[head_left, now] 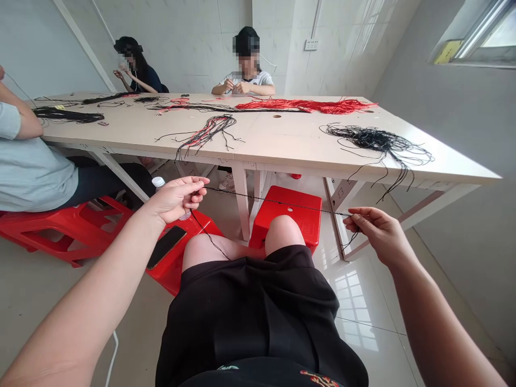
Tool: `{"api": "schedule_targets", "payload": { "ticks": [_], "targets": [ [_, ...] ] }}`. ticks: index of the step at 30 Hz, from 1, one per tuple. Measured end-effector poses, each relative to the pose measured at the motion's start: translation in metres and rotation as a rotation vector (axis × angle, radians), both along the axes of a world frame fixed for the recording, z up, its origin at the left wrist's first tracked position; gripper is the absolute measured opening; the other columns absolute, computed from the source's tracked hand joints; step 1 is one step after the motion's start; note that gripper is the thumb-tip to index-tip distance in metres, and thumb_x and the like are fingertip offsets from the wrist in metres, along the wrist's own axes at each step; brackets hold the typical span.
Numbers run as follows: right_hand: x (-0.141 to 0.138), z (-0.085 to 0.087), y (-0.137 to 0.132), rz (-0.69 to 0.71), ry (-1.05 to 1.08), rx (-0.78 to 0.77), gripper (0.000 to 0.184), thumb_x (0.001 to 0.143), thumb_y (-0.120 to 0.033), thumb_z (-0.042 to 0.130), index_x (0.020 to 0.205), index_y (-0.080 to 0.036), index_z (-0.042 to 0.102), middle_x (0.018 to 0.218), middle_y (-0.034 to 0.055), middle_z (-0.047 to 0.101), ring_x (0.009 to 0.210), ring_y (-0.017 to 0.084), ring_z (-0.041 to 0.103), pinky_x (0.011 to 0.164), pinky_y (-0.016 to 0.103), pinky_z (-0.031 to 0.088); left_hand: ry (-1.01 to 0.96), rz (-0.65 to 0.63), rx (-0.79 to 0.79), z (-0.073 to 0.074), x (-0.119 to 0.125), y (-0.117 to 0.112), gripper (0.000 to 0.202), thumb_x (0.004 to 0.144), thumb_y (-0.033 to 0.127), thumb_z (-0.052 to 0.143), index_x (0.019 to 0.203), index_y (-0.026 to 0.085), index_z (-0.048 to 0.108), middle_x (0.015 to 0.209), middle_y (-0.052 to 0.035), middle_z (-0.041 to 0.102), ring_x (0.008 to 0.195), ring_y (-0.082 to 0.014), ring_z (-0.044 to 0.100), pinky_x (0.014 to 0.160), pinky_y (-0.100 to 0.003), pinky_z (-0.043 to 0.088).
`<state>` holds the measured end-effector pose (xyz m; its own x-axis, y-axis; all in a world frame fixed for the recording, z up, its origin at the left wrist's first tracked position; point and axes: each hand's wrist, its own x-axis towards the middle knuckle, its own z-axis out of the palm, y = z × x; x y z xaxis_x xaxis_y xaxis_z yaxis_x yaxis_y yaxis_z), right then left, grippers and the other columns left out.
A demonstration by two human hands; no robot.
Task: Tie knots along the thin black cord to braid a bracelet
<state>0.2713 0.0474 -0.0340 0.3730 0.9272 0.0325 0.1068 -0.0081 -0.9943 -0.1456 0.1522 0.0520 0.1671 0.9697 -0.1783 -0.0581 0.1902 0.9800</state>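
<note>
A thin black cord (278, 202) is stretched between my two hands above my knees, and it looks twisted or braided. My left hand (181, 196) pinches one end between thumb and fingers, with a loose tail hanging down to my thigh. At the other end my right hand (373, 228) is closed on the cord, and a short looped tail dangles below the fingers. Beyond my hands, on the table, lie a tangled bundle of black cords (368, 138) to the right and a smaller black and red bundle (212, 131) nearer the middle.
The long table (282, 140) has red cords (306, 105) and more black cords (68, 114) on it. Two people sit across, another at left. Red stools (298, 207) stand below; a dark phone-like slab (167, 246) and a bottle (158, 183) are by my left arm.
</note>
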Motion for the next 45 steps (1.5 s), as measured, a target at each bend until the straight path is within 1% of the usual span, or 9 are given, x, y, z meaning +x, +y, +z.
{"api": "schedule_targets", "payload": {
  "ticks": [10,15,19,24,28,34,38,42,45],
  "targets": [
    [0.001,-0.002,-0.001,-0.003,0.006,-0.012,0.046,0.059,-0.051,0.077,0.089,-0.018,0.065,0.073,0.0043,0.069,0.065,0.015,0.064,0.067,0.029,0.055,0.004,0.007,-0.012,0.001,0.001,-0.002,0.017,0.071,0.013,0.068,0.089,0.012,0.066,0.066,-0.0016,0.054,0.047,-0.0038,0.044,0.036,-0.013,0.026],
    [0.001,0.0,-0.006,-0.007,0.005,-0.029,0.047,0.06,-0.052,0.077,0.091,-0.019,0.065,0.075,0.0042,0.07,0.067,0.014,0.064,0.065,0.025,0.055,0.016,-0.007,-0.014,0.004,-0.003,-0.009,0.018,0.073,0.016,0.068,0.091,0.013,0.066,0.066,-0.0011,0.054,0.048,-0.0035,0.043,0.038,-0.013,0.025],
    [0.003,-0.001,-0.012,-0.032,0.025,-0.035,0.051,0.055,-0.053,0.079,0.09,-0.019,0.065,0.073,0.0034,0.07,0.067,0.013,0.064,0.064,0.022,0.055,0.024,-0.016,0.006,0.007,-0.009,-0.017,0.019,0.072,0.017,0.069,0.091,0.014,0.066,0.066,-0.0008,0.054,0.048,-0.0035,0.041,0.038,-0.013,0.025],
    [0.001,-0.005,-0.019,-0.045,0.047,-0.028,0.052,0.054,-0.053,0.08,0.091,-0.019,0.066,0.074,0.0034,0.071,0.067,0.012,0.065,0.064,0.021,0.055,0.021,0.025,0.024,0.013,-0.016,-0.029,0.019,0.07,0.016,0.07,0.088,0.014,0.066,0.063,-0.0008,0.054,0.047,-0.0038,0.041,0.039,-0.013,0.027],
    [0.0,-0.007,-0.022,-0.056,0.055,-0.031,0.051,0.054,-0.052,0.08,0.091,-0.019,0.066,0.074,0.0031,0.071,0.067,0.012,0.065,0.065,0.02,0.055,0.028,0.07,0.002,0.016,-0.024,-0.036,0.022,0.068,0.017,0.072,0.089,0.014,0.066,0.063,-0.0006,0.054,0.047,-0.0033,0.041,0.039,-0.012,0.029],
    [0.0,-0.007,-0.026,-0.073,0.031,-0.026,0.049,0.056,-0.053,0.08,0.09,-0.02,0.067,0.074,0.003,0.071,0.068,0.013,0.065,0.066,0.023,0.055,0.041,0.128,-0.01,0.022,-0.036,-0.047,0.016,0.067,0.014,0.068,0.083,0.015,0.068,0.061,-0.0019,0.052,0.048,-0.0051,0.041,0.038,-0.013,0.028],
    [-0.002,-0.009,-0.026,-0.098,0.042,-0.051,0.051,0.052,-0.055,0.08,0.088,-0.021,0.067,0.073,0.0032,0.071,0.068,0.015,0.066,0.067,0.026,0.056,0.047,0.155,0.009,0.029,-0.041,-0.054,0.014,0.069,0.012,0.066,0.082,0.015,0.068,0.06,-0.0017,0.05,0.048,-0.0051,0.041,0.039,-0.012,0.029],
    [-0.002,-0.012,-0.026,-0.105,0.032,-0.057,0.05,0.053,-0.057,0.079,0.088,-0.023,0.067,0.073,0.0023,0.071,0.068,0.014,0.066,0.066,0.023,0.056,0.042,0.184,0.022,0.035,-0.043,-0.06,0.015,0.069,0.01,0.065,0.083,0.015,0.068,0.059,-0.0009,0.05,0.048,-0.0045,0.041,0.04,-0.012,0.031],
    [-0.001,-0.015,-0.027,-0.084,0.011,-0.054,0.048,0.056,-0.056,0.078,0.089,-0.024,0.067,0.074,0.0017,0.071,0.068,0.012,0.066,0.065,0.019,0.055,0.05,0.196,0.023,0.036,-0.046,-0.063,0.016,0.069,0.011,0.065,0.085,0.015,0.067,0.06,-0.0008,0.05,0.047,-0.0039,0.04,0.04,-0.012,0.031]
  ]
}}
